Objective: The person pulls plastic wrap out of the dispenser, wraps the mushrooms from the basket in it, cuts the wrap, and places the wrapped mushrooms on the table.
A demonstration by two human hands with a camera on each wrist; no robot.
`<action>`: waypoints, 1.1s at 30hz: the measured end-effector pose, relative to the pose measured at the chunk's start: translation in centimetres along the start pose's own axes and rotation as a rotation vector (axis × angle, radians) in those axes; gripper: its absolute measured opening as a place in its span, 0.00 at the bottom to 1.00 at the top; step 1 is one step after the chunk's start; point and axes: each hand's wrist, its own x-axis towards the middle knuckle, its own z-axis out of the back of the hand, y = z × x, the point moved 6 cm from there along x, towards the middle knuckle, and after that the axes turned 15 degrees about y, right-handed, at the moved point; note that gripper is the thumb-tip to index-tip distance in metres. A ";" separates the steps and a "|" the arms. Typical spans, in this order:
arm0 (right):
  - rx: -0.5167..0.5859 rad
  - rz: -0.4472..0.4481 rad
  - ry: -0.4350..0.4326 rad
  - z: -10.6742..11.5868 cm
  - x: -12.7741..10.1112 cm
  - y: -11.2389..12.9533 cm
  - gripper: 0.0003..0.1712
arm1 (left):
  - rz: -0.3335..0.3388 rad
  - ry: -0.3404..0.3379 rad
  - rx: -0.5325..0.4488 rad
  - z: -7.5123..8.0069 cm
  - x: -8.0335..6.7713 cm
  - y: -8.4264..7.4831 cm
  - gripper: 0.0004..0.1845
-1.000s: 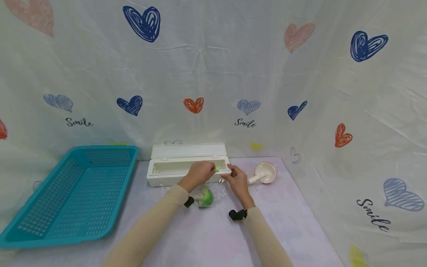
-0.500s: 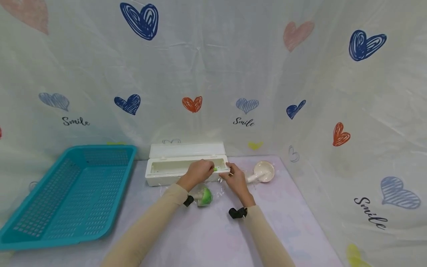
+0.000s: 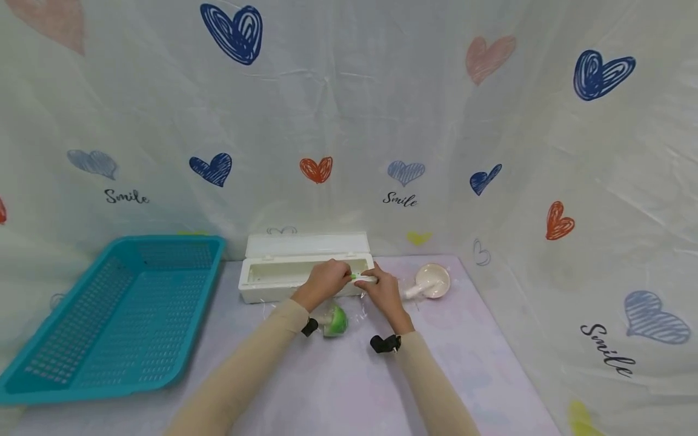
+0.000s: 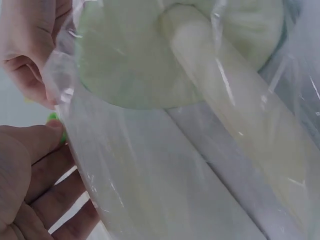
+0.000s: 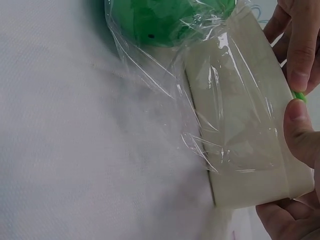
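Observation:
A long white box (image 3: 267,295) stands at the back of the table with its lid (image 3: 305,244) raised. At its right front edge, my left hand (image 3: 327,280) pinches a small bright green piece (image 4: 54,118) between thumb and fingers. Beside it, my right hand (image 3: 384,297) holds a narrow white strip (image 3: 366,278) that runs on from the green piece. In the right wrist view the right thumb (image 5: 297,120) lies right at the green piece, and lower fingers reach round the box's end. A green-capped toy mushroom (image 3: 338,321) in clear plastic lies before the box.
A large blue perforated basket (image 3: 188,327) takes up the left side of the table. Right of the box lies a small cream pan (image 3: 434,280) in clear wrap. A heart-printed curtain (image 3: 349,121) rises behind and to the right.
The right fingers have shifted from the box's right corner onto the white strip, which now shows between thumb and fingers. The left hand stays nearly still on the green piece.

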 end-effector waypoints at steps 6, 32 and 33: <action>0.013 -0.032 0.025 -0.2 0.4 0.0 0.20 | -0.015 -0.002 -0.013 0.3 -0.5 0.6 0.07; -0.001 -0.088 -0.002 0.3 0.1 0.0 0.17 | 0.038 -0.054 -0.176 1.2 -5.5 6.2 0.11; 0.005 -0.086 -0.003 0.1 0.1 0.0 0.17 | 0.047 -0.075 -0.201 1.0 -5.7 6.4 0.11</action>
